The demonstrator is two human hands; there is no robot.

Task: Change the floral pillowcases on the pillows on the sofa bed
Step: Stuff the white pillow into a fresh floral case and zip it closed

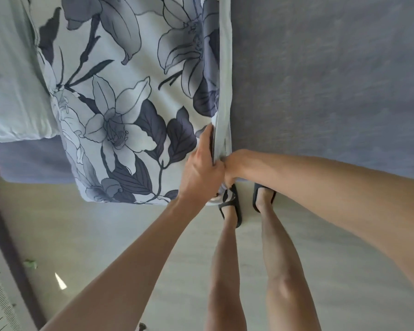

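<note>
Gripping the floral pillow [129, 111] at its corner by the sofa bed's front edge.

Both hands meet at the pillow's near right corner, where it overhangs the edge of the sofa bed [320, 80] above the floor [129, 235]. The left hand [201, 168] is closed over the floral case with fingers [207, 137] laid flat on the printed face and pinching the pale seam strip [225, 80]; the right hand [234, 166] is clenched on that same edge, its fingertips hidden in the cloth. The pillow looks soft, light and floppy, and the cotton-like case should slide easily yet bunch under a loose grip. The open hem along the strip seems the best hold: pinch fabric only, not filling, and peel away from the corner. A plain pale pillow [12, 91] lies left of the floral one.
</note>
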